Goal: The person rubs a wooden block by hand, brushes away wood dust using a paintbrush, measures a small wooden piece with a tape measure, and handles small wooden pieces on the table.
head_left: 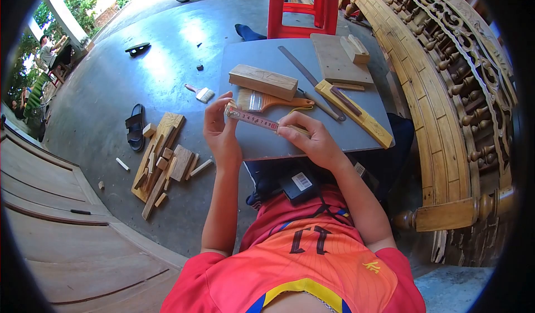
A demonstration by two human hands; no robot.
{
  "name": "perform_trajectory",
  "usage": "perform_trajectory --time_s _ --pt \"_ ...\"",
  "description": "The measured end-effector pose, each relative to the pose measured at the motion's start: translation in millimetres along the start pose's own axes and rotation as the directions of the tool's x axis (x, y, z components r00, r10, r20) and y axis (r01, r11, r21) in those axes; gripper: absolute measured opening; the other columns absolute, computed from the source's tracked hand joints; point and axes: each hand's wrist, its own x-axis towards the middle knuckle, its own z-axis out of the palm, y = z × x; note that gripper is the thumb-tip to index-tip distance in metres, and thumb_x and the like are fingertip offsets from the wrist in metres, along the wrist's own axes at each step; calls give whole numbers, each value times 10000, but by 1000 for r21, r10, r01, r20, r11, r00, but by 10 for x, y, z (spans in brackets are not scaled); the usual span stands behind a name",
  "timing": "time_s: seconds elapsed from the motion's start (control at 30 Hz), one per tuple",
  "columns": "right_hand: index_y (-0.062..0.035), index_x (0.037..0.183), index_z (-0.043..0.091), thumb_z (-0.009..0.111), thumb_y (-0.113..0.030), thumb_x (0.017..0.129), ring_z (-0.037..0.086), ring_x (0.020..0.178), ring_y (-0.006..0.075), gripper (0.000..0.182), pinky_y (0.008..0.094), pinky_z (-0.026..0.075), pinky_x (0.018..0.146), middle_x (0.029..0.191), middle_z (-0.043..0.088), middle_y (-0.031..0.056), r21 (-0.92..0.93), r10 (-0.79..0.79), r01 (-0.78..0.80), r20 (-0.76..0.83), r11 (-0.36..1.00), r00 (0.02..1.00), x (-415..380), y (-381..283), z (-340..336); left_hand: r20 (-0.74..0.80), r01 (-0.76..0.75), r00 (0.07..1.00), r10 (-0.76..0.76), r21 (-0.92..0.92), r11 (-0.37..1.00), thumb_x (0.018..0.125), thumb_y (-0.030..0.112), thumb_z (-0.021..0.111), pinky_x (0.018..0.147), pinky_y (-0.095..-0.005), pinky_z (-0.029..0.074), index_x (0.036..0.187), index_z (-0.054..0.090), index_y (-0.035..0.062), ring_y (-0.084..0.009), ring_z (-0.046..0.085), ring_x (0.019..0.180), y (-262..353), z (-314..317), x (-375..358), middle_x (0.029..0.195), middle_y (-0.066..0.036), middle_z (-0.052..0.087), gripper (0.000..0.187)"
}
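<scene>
A numbered measuring tape strip (255,119) stretches between my hands above the near edge of the grey board (245,54), with pale wood showing at its ends. My left hand (222,128) pinches its left end. At the other end, my right hand (305,137) closes thumb and fingers on it. Just beyond lies a wide paintbrush (273,101) with an orange handle, beside a rectangular wooden block (263,81). To the right are a slim dark-handled tool (324,105) and a try square (362,118) with a yellow wooden stock and metal blade.
Wood offcuts (181,162) lie on the floor at left, near a sandal (135,127) and a small paintbrush (200,93). A flat wooden board (340,62) is at the far right corner. Behind stands a red stool (276,12); a carved bench (415,84) flanks the right.
</scene>
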Motion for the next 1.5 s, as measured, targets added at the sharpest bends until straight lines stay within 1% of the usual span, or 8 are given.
perform_trajectory --time_s 0.27,0.57,0.77,0.97,1.37,1.47,1.5 --pt "-27 1055 681 665 -287 1050 597 1060 110 261 289 464 991 1067 678 26 7 26 -26 -1 1000 1000 -1 2 6 -9 13 1000 -13 6 1000 974 -60 692 1055 -321 499 1256 636 49 -170 616 1236 4 1 -4 1399 -158 628 308" --pt "-30 1040 675 666 -287 1053 590 1064 107 258 288 464 992 1071 672 24 14 36 -36 0 999 999 -5 -2 15 -12 15 1000 -15 -1 1000 965 -72 696 1067 -329 491 1231 645 54 -166 616 1230 18 15 -2 1392 -157 632 299" --pt "-30 1039 671 671 -278 1052 580 1043 97 248 281 465 968 1049 659 16 39 33 -34 8 999 999 1 26 22 -5 16 1000 -16 8 1000 961 -78 698 1070 -327 494 1232 646 51 -175 614 1245 5 -3 3 1390 -158 633 305" --pt "-31 1034 668 675 -275 1049 572 1039 88 244 276 463 958 1050 653 10 27 38 -38 4 999 999 -4 10 25 -7 1 1000 -1 15 1000 960 -80 699 1067 -324 501 1236 645 47 -181 615 1247 -5 -6 2 1386 -159 636 309" --pt "-43 1039 672 693 -289 1037 578 1068 108 248 289 463 988 1092 658 28 18 53 -53 1 998 999 -3 1 30 1 14 1000 -14 3 1000 965 -78 689 1073 -331 502 1241 644 48 -184 615 1250 13 7 1 1389 -163 627 306" --pt "-49 1042 690 699 -383 1023 635 959 144 335 316 504 904 977 690 47 -17 -4 3 -37 1000 999 4 42 46 -8 23 1000 -23 24 999 963 -78 691 1075 -331 501 1239 645 47 -185 616 1251 17 9 -2 1385 -162 630 306" --pt "-48 1039 683 700 -351 1025 616 991 131 304 306 491 928 1014 679 39 -9 12 -12 -22 1000 1000 3 32 43 -9 25 1000 -25 25 999 963 -78 691 1077 -332 500 1239 645 48 -187 616 1253 22 11 -2 1384 -161 631 307"
